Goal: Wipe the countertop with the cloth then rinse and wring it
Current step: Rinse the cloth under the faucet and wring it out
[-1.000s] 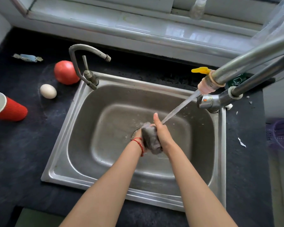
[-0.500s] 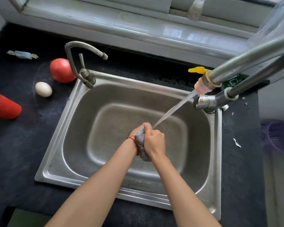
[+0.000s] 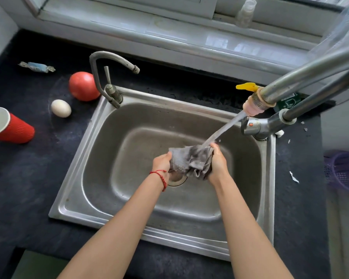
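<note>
A wet grey cloth point(image 3: 190, 162) hangs spread between my two hands over the middle of the steel sink point(image 3: 89, 164). My left hand point(image 3: 161, 163) grips its left edge and my right hand point(image 3: 218, 162) grips its right edge. Water point(image 3: 223, 130) streams from the pink-tipped tap point(image 3: 253, 106) at the right onto the cloth's top right corner. The dark countertop point(image 3: 28, 178) surrounds the sink.
A second curved tap point(image 3: 107, 77) stands at the sink's back left corner. On the counter to the left lie a tomato point(image 3: 83, 86), an egg point(image 3: 60, 108), a tipped red cup point(image 3: 12, 127) and a wrapped sweet point(image 3: 36, 66). A purple basket point(image 3: 343, 170) sits at the far right.
The cloth was bunched tightly between both hands; now my hands have drawn apart and the cloth is opened out under the water stream.
</note>
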Tool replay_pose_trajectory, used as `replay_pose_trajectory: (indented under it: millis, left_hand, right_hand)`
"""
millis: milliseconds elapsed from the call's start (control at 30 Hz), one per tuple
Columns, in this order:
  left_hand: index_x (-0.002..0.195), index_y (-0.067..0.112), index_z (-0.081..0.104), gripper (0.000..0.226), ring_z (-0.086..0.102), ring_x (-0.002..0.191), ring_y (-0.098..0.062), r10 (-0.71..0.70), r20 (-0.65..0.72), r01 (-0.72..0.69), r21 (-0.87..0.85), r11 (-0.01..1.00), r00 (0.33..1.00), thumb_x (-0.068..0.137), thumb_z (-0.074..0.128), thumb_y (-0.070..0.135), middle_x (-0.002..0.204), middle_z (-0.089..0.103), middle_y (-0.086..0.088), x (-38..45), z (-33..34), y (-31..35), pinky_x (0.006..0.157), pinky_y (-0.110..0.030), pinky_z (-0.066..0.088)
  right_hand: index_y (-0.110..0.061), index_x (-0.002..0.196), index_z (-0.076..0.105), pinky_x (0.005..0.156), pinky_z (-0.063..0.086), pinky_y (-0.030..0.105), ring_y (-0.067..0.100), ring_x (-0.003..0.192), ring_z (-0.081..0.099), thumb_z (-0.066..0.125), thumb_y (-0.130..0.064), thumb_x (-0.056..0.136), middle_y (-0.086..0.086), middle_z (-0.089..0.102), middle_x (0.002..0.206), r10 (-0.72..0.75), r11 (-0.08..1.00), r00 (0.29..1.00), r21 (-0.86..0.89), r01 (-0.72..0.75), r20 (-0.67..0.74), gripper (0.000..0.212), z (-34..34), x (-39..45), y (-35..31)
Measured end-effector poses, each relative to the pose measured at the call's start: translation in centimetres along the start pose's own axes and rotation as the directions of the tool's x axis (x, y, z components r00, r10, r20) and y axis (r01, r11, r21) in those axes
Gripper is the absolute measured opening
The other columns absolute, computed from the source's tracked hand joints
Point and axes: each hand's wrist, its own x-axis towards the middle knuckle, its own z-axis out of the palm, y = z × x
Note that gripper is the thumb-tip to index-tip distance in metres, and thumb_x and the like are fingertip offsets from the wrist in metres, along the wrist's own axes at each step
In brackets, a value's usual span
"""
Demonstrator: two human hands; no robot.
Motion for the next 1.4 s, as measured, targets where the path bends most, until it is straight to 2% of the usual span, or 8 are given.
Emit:
replay_pose_trajectory:
  millis: [133, 233, 333, 500, 800, 1000, 1233, 1400]
  left_hand:
    - [0.093, -0.001, 0.062, 0.015, 0.047, 0.09, -0.017, 0.35, 0.167, -0.385, 0.288, 0.877, 0.922, 0.092, 0.047, -0.001, 0.092, 0.056, -0.009, -0.6, 0.5, 0.8, 0.074, -0.02, 0.045]
    - [0.107, -0.009, 0.063, 0.024, 0.049, 0.091, -0.016, 0.434, 0.341, -0.547, 0.409, 0.731, 0.834, 0.092, 0.047, -0.001, 0.098, 0.059, -0.01, -0.9, 0.9, 1.4, 0.065, 0.0, 0.04]
    - [0.106, -0.005, 0.065, 0.024, 0.052, 0.091, -0.014, 0.439, 0.422, -0.607, 0.494, 0.623, 0.793, 0.092, 0.048, 0.003, 0.104, 0.067, -0.021, -1.0, 1.2, 2.1, 0.077, -0.016, 0.044]
    - [0.093, 0.007, 0.074, 0.02, 0.057, 0.08, -0.008, 0.494, 0.449, -0.661, 0.604, 0.446, 0.744, 0.088, 0.056, 0.015, 0.088, 0.072, -0.003, -1.6, 1.3, 2.5, 0.063, 0.001, 0.037]
    - [0.072, 0.004, 0.067, 0.023, 0.06, 0.044, -0.011, 0.095, 0.234, -0.147, 0.219, 0.965, 0.968, 0.09, 0.054, 0.01, 0.04, 0.064, 0.005, -3.3, 1.4, 0.5, 0.041, -0.016, 0.052]
    - [0.074, 0.01, 0.057, 0.015, 0.062, 0.041, -0.002, 0.101, 0.204, -0.139, 0.181, 0.974, 0.974, 0.087, 0.06, 0.017, 0.065, 0.064, -0.005, -3.5, 1.4, -1.0, 0.04, -0.014, 0.049]
    - [0.055, 0.013, 0.05, 0.031, 0.042, 0.025, -0.004, 0.065, 0.108, -0.076, 0.101, 0.992, 0.992, 0.074, 0.075, 0.014, 0.032, 0.05, 0.006, -3.2, 1.3, -1.1, 0.031, -0.009, 0.033]
    - [0.08, 0.0, 0.062, 0.009, 0.056, 0.068, -0.02, 0.191, 0.103, -0.215, 0.328, 0.92, 0.976, 0.08, 0.068, 0.007, 0.069, 0.057, -0.007, -2.5, 0.0, -0.9, 0.058, -0.025, 0.046]
  right_hand:
    - [-0.014, 0.051, 0.056, 0.039, 0.038, 0.019, 0.009, 0.034, 0.046, 0.052, -0.012, 0.083, -0.003, 0.052, 0.039, -0.029, 0.949, 0.969, -0.298, 0.104, 0.247, 0.032, -0.6, -1.4, 0.6]
    - [-0.01, 0.066, 0.047, 0.031, 0.032, 0.016, 0.011, 0.025, 0.042, 0.04, -0.01, 0.094, -0.002, 0.048, 0.033, -0.141, 0.9, 0.967, -0.38, 0.215, 0.213, 0.03, -0.5, -1.6, 1.7]
    - [-0.011, 0.089, 0.048, 0.034, 0.034, 0.018, 0.008, 0.033, 0.042, 0.044, -0.01, 0.095, 0.0, 0.049, 0.047, -0.291, 0.884, 0.948, -0.341, 0.319, 0.132, 0.007, -0.6, -1.5, 2.7]
    - [-0.017, 0.11, 0.058, 0.069, 0.044, 0.025, 0.012, 0.069, 0.05, 0.059, -0.011, 0.084, 0.004, 0.053, 0.079, -0.562, 0.713, 0.826, -0.531, 0.458, -0.042, 0.026, -1.6, -1.4, 2.8]
    - [-0.016, 0.087, 0.066, 0.079, 0.048, 0.025, 0.015, 0.084, 0.061, 0.077, -0.026, 0.072, 0.003, 0.067, 0.09, -0.583, 0.581, 0.806, -0.643, 0.499, 0.099, 0.021, -0.1, -2.3, 3.2]
    - [-0.006, 0.082, 0.073, 0.074, 0.054, 0.029, 0.014, 0.073, 0.066, 0.069, -0.007, 0.077, 0.007, 0.071, 0.077, -0.539, 0.688, 0.841, -0.555, 0.467, 0.04, 0.007, -0.5, -2.3, 3.0]
    - [0.001, 0.076, 0.069, 0.07, 0.05, 0.028, 0.014, 0.065, 0.059, 0.061, 0.003, 0.082, 0.004, 0.064, 0.066, -0.409, 0.845, 0.912, -0.378, 0.379, 0.002, 0.01, -0.1, -2.1, 3.0]
    - [-0.006, 0.083, 0.061, 0.07, 0.044, 0.027, 0.017, 0.076, 0.052, 0.051, -0.005, 0.09, 0.006, 0.059, 0.076, -0.52, 0.768, 0.854, -0.458, 0.448, -0.036, 0.013, -0.1, -1.8, 2.8]
